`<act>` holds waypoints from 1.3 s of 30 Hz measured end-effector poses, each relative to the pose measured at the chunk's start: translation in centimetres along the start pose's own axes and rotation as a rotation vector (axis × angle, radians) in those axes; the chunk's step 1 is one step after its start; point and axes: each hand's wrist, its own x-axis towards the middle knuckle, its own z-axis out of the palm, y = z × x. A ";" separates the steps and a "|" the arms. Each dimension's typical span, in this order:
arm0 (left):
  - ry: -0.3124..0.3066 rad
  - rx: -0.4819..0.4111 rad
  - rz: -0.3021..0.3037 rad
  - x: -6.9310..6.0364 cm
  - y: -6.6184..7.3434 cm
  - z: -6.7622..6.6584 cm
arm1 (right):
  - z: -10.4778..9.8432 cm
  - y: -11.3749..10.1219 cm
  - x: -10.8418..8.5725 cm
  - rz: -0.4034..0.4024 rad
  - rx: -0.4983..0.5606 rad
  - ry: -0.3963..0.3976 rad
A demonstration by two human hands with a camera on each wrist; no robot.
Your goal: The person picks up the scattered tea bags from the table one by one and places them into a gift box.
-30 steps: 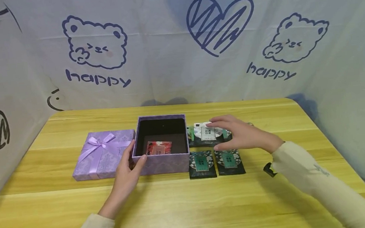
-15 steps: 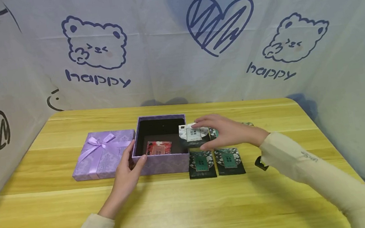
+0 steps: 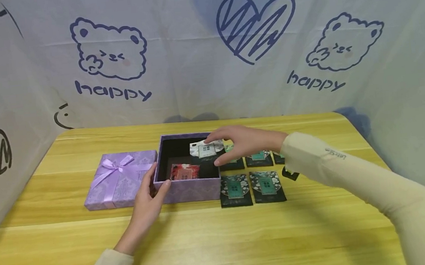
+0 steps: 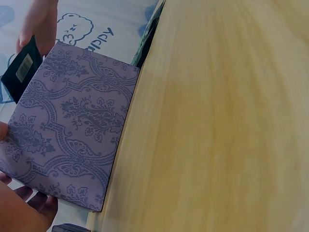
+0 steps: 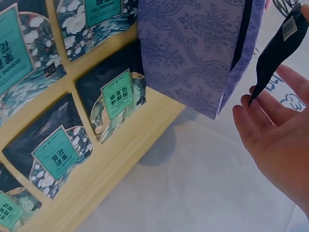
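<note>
An open purple patterned gift box (image 3: 195, 190) stands mid-table in the head view. My left hand (image 3: 147, 202) grips its front left corner, thumb on the front and fingers along the left side. Between thumb and fingers my right hand (image 3: 244, 140) pinches a white-and-black tea packet (image 3: 203, 150) over the right part of the box. The right wrist view shows the dark back of this tea packet (image 5: 277, 50), slightly bent, with a barcode. A red tea packet (image 3: 185, 172) lies inside the box near its front wall.
The box lid (image 3: 120, 181), with a lilac ribbon bow, lies left of the box. Right of it, several green-and-black tea packets (image 3: 235, 190) lie flat in two rows, the back row partly behind my right hand. A printed cloth (image 3: 187, 74) hangs behind the table.
My right hand has lifted the white-and-black tea packet off the back row and carried it left over the box. My left hand has stayed on the box corner.
</note>
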 end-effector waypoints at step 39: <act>-0.020 0.036 0.010 -0.1 0.3 -0.1 | 3.7 -1.3 8.2 0.052 0.040 -0.047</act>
